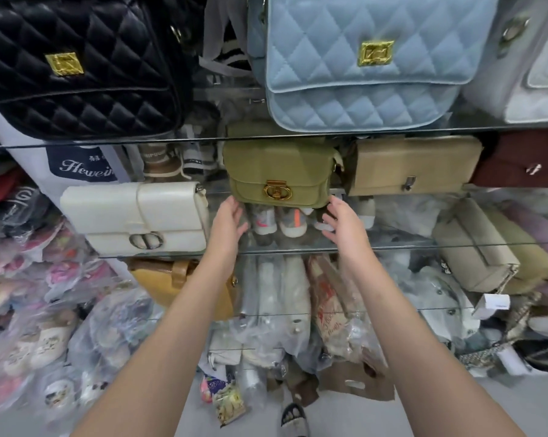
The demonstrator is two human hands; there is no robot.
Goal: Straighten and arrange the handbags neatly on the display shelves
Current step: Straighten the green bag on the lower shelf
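Flanking the olive handbag (275,165) from below, the left hand (230,220) and right hand (340,223) are both spread and relaxed, palms turned toward each other, holding nothing. The bag stands on the middle glass shelf (424,246), set back from its front edge, between the cream handbag (133,216) on the left and the tan handbag (414,165) just beside it on the right. The left fingertips sit right at the bag's lower corner, though the glass and its reflections make it hard to say whether they touch it.

The step in hand looks like taking hold of this bag to square it up. To do it well, both hands should close on the two lower side edges at once, so the bag turns as one piece and does not twist or tip. Lift it slightly instead of dragging it across the glass. Bring it forward until its face lines up with the cream bag's front, with the gold clasp (278,190) facing straight out and level. Leave an even gap on both sides, and watch the strap hardware on the right so it does not catch the tan bag. The upper shelf is close overhead, so any lift should be small.
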